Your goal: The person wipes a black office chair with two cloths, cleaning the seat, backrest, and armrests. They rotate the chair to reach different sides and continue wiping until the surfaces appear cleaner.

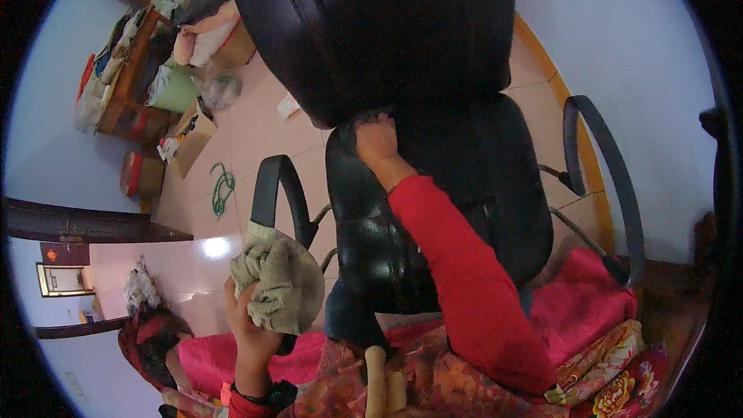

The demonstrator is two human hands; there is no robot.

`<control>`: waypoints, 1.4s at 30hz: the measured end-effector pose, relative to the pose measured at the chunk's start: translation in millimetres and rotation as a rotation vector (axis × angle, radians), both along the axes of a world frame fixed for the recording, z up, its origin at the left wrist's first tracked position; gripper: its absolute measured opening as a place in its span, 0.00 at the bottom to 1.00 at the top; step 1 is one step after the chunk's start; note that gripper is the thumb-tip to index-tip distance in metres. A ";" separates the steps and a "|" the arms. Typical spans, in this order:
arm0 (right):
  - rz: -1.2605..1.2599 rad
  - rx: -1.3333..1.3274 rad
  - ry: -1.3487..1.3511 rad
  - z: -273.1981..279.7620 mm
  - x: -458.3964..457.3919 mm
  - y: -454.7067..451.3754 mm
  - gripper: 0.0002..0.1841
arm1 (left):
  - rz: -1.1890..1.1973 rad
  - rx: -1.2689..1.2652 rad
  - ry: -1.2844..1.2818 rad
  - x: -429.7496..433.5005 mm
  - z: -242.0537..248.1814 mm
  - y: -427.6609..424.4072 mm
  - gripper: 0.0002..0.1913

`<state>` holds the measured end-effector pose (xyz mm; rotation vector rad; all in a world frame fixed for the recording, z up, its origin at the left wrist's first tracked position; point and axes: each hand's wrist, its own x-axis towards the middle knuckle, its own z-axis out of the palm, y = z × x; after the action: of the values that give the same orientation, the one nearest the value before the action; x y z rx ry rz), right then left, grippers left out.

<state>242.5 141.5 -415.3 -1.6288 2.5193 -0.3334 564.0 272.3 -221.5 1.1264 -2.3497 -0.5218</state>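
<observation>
A black leather-look office chair stands right in front of me, with its backrest [400, 23] above and its seat [453, 168] below. My right hand [378, 136], its arm in a red sleeve, reaches to the left end of the crease where seat and backrest meet. The fingers there are curled, and dark shadow hides whether they hold anything. A crumpled grey-green cloth [281, 284] is in my left hand [249, 313], over or in front of the lower part of the left armrest [281, 186]. Whether it touches that armrest is hidden.
The right armrest [609, 174] stands near the white wall [615, 40]. Patterned and pink fabric [586, 307] lies around my lap. On the tiled floor are a coiled green cord [222, 191] and an open cardboard box [197, 139]. Beyond them stands a loaded wooden shelf [125, 110].
</observation>
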 end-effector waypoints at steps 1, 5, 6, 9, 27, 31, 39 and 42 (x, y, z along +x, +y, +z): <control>0.098 -0.076 -0.198 5.2 -3.3 5.2 0.17 | 0.013 0.005 -0.005 -1.4 0.3 1.2 0.25; 0.410 -0.193 -0.655 37.2 29.8 38.6 0.16 | -0.008 -0.016 0.001 -4.7 1.1 2.6 0.27; 0.462 -0.270 -0.593 43.2 31.4 43.6 0.15 | 0.000 -0.029 -0.003 -4.6 0.9 3.2 0.27; 0.327 -0.294 -0.243 44.8 29.7 45.2 0.18 | 0.009 -0.029 0.001 -2.7 -0.9 3.3 0.28; 0.500 -0.010 -0.690 14.2 91.0 -0.3 0.16 | -0.019 -0.077 0.026 1.0 -6.0 1.3 0.30; 0.346 -0.314 -0.410 29.4 61.2 15.6 0.18 | -0.024 -0.029 0.076 -0.1 -8.0 0.1 0.30; -0.123 -0.023 0.047 -2.0 -117.0 77.1 0.19 | 0.031 -0.033 -0.038 -1.2 -0.7 -3.0 0.28; 0.015 -0.043 0.006 -20.3 -81.3 76.2 0.21 | 0.028 -0.002 -0.043 -1.5 -2.0 -7.6 0.28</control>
<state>161.2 217.8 -435.6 -1.6653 2.5199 -0.3841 562.5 264.7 -223.6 1.1789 -2.3674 -0.4897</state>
